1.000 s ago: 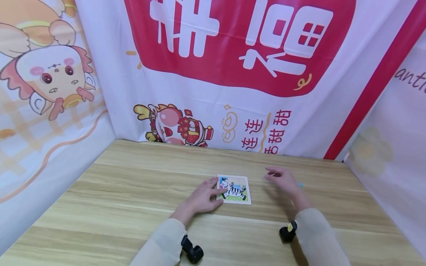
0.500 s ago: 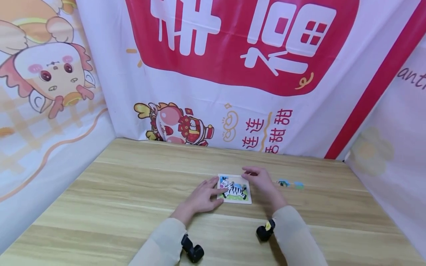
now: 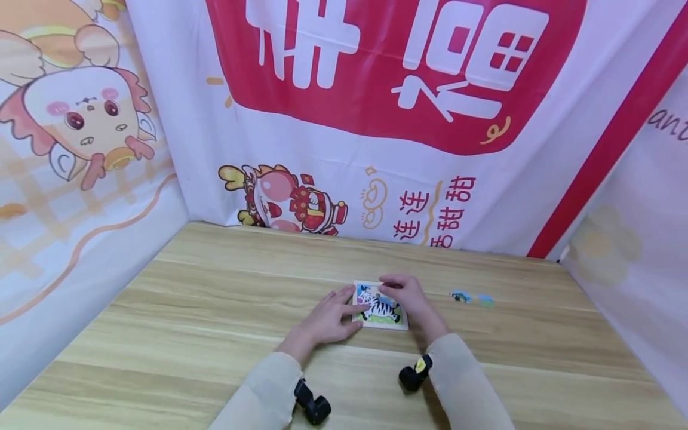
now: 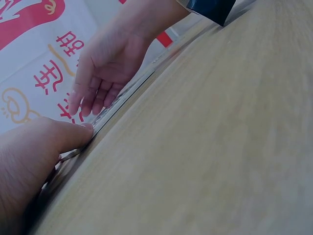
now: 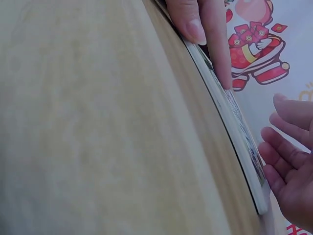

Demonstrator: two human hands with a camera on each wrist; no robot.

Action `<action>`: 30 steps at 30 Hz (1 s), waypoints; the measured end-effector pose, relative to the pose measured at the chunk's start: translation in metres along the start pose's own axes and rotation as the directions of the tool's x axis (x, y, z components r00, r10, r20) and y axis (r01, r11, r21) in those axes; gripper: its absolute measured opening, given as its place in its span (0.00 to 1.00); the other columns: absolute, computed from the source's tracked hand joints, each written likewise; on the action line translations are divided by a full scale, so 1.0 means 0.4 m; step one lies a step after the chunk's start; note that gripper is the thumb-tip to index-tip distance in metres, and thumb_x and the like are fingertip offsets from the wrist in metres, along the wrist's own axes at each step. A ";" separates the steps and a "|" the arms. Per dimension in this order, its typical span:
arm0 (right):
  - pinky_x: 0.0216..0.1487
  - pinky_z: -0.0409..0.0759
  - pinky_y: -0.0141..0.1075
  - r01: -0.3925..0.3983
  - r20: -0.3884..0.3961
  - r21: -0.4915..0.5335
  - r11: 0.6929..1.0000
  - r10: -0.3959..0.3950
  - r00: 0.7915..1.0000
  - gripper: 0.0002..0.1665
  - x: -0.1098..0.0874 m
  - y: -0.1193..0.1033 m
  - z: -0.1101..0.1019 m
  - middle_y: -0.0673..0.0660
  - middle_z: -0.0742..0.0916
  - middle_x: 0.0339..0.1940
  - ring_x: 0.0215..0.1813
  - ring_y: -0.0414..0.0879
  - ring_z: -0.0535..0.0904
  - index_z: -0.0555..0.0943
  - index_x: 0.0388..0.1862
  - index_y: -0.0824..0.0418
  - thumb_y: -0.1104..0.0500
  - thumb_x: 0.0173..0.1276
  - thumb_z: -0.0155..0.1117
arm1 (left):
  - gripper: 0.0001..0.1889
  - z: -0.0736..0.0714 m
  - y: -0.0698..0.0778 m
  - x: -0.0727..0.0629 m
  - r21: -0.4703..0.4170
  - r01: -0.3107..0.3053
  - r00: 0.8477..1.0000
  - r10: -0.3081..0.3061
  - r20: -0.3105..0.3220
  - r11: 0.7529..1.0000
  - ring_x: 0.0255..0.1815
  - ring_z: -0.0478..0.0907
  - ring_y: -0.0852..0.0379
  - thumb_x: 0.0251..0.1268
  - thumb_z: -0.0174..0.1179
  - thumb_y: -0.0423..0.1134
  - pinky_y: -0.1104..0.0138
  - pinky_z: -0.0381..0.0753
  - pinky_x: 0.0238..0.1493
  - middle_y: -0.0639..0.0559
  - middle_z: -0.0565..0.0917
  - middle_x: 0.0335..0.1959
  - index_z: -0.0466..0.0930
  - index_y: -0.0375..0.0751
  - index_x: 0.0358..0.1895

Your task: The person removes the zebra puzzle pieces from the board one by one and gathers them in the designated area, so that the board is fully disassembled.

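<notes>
A small square picture puzzle [image 3: 376,309] with a pale frame and a zebra on it lies on the table. My left hand [image 3: 328,319] rests at its left side, the index finger reaching over the zebra and the thumb at the near edge. In the right wrist view, the left thumb [image 5: 195,32] sits right on the board's rim. Over the puzzle's upper right corner is my right hand [image 3: 405,294], its fingers loosely bent and partly covering the picture. The left wrist view shows the right fingers [image 4: 100,98] close over the board, with no piece visible between them.
Two small blue-and-green puzzle pieces, a darker patterned piece [image 3: 460,297] and a plainer piece [image 3: 486,300], lie to the right of the right hand. The wood-grain table [image 3: 215,310] ends at a printed cloth backdrop [image 3: 322,149] behind and at both sides.
My right hand has moved left from beside the loose pieces to the puzzle's upper right corner, uncovering those pieces. My left hand has stayed on the puzzle.
</notes>
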State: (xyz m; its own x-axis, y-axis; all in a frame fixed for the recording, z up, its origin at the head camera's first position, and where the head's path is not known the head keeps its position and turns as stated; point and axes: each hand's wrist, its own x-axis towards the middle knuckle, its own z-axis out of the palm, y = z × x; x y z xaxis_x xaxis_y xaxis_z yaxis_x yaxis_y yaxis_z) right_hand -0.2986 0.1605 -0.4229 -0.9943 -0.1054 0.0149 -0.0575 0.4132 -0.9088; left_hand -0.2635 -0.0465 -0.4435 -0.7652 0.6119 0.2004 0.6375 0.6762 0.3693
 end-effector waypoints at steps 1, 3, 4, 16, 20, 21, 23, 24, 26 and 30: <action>0.49 0.69 0.42 0.002 -0.001 -0.001 1.000 -0.002 1.000 0.18 0.002 0.003 0.004 0.55 0.81 0.39 0.43 0.47 0.74 0.77 0.46 0.62 0.61 0.55 0.62 | 0.23 -0.001 0.001 0.000 0.000 0.000 1.000 0.000 -0.001 1.000 0.65 0.45 0.50 0.58 0.47 0.55 0.55 0.44 0.62 0.42 0.52 0.65 0.67 0.57 0.57; 0.49 0.69 0.42 0.015 -0.004 -0.009 1.000 -0.015 1.000 0.17 0.005 0.008 0.011 0.55 0.82 0.39 0.43 0.47 0.75 0.78 0.45 0.62 0.62 0.54 0.62 | 0.23 -0.002 0.002 0.000 0.000 0.002 1.000 -0.002 -0.002 1.000 0.65 0.45 0.50 0.58 0.47 0.55 0.55 0.44 0.62 0.42 0.52 0.65 0.68 0.56 0.57; 0.49 0.69 0.42 0.025 -0.006 -0.018 1.000 -0.025 1.000 0.16 0.005 0.009 0.016 0.55 0.82 0.39 0.43 0.47 0.75 0.78 0.44 0.62 0.62 0.54 0.62 | 0.23 -0.002 0.001 0.000 0.001 0.001 1.000 -0.001 -0.004 1.000 0.65 0.45 0.50 0.58 0.47 0.55 0.55 0.44 0.62 0.42 0.52 0.65 0.68 0.56 0.57; 0.43 0.69 0.40 0.059 -0.003 -0.172 0.983 -0.060 0.998 0.10 0.005 0.014 0.045 0.52 0.78 0.34 0.39 0.46 0.71 0.82 0.36 0.57 0.60 0.51 0.65 | 0.23 0.003 0.000 0.000 0.003 -0.020 1.000 0.020 -0.013 1.000 0.65 0.45 0.49 0.58 0.47 0.55 0.54 0.45 0.61 0.41 0.53 0.65 0.68 0.56 0.57; 0.45 0.69 0.42 0.059 -0.011 -0.213 0.975 -0.063 0.998 0.09 0.001 0.011 0.045 0.52 0.77 0.35 0.41 0.48 0.71 0.83 0.34 0.56 0.61 0.51 0.65 | 0.23 0.005 0.000 0.000 0.005 -0.021 1.000 0.021 -0.014 1.000 0.65 0.45 0.50 0.58 0.47 0.55 0.54 0.45 0.61 0.41 0.52 0.65 0.68 0.56 0.57; 0.45 0.69 0.42 0.064 -0.011 -0.219 0.974 -0.068 0.998 0.08 0.000 0.010 0.046 0.53 0.77 0.36 0.41 0.48 0.71 0.83 0.33 0.57 0.61 0.52 0.65 | 0.23 0.006 0.000 0.001 0.008 -0.021 1.000 0.021 -0.014 1.000 0.65 0.45 0.50 0.58 0.47 0.55 0.54 0.45 0.61 0.41 0.52 0.65 0.68 0.56 0.57; 0.45 0.69 0.42 0.071 -0.014 -0.226 0.972 -0.076 0.997 0.08 0.000 0.010 0.046 0.53 0.77 0.36 0.41 0.48 0.71 0.83 0.33 0.57 0.62 0.52 0.65 | 0.23 0.007 -0.002 0.002 0.014 -0.020 1.000 0.021 -0.015 1.000 0.65 0.45 0.50 0.58 0.47 0.55 0.54 0.46 0.61 0.41 0.53 0.65 0.68 0.56 0.57; 0.45 0.69 0.42 0.073 -0.014 -0.227 0.971 -0.078 0.997 0.08 0.001 0.010 0.047 0.53 0.77 0.36 0.41 0.48 0.71 0.83 0.33 0.57 0.62 0.52 0.65 | 0.23 0.007 -0.003 0.002 0.016 -0.022 1.000 0.022 -0.016 1.000 0.65 0.45 0.50 0.58 0.47 0.55 0.54 0.46 0.61 0.41 0.53 0.65 0.68 0.55 0.57; 0.43 0.70 0.41 0.076 -0.012 -0.237 0.969 -0.081 0.997 0.08 0.003 0.011 0.049 0.53 0.77 0.35 0.39 0.47 0.72 0.83 0.32 0.57 0.62 0.51 0.65 | 0.23 0.008 -0.004 0.002 0.011 -0.025 0.999 0.026 -0.021 1.000 0.65 0.46 0.49 0.58 0.47 0.55 0.54 0.46 0.61 0.40 0.53 0.64 0.68 0.55 0.57; 0.41 0.70 0.39 0.047 -0.014 -0.268 0.962 -0.052 0.999 0.06 0.010 0.011 0.055 0.51 0.77 0.33 0.37 0.45 0.72 0.82 0.30 0.55 0.61 0.51 0.65 | 0.23 0.006 -0.004 0.000 -0.004 -0.040 0.998 0.040 -0.038 0.999 0.65 0.47 0.48 0.58 0.48 0.54 0.53 0.46 0.61 0.38 0.54 0.64 0.70 0.53 0.56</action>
State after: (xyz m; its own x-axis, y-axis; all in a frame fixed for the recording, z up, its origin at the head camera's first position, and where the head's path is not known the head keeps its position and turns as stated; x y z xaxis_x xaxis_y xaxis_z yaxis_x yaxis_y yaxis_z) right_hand -0.3010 0.1420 -0.4359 -0.9911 -0.1141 0.0685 -0.1257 0.6350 -0.7622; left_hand -0.2642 -0.0466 -0.4464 -0.7418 0.6223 0.2499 0.6675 0.6492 0.3647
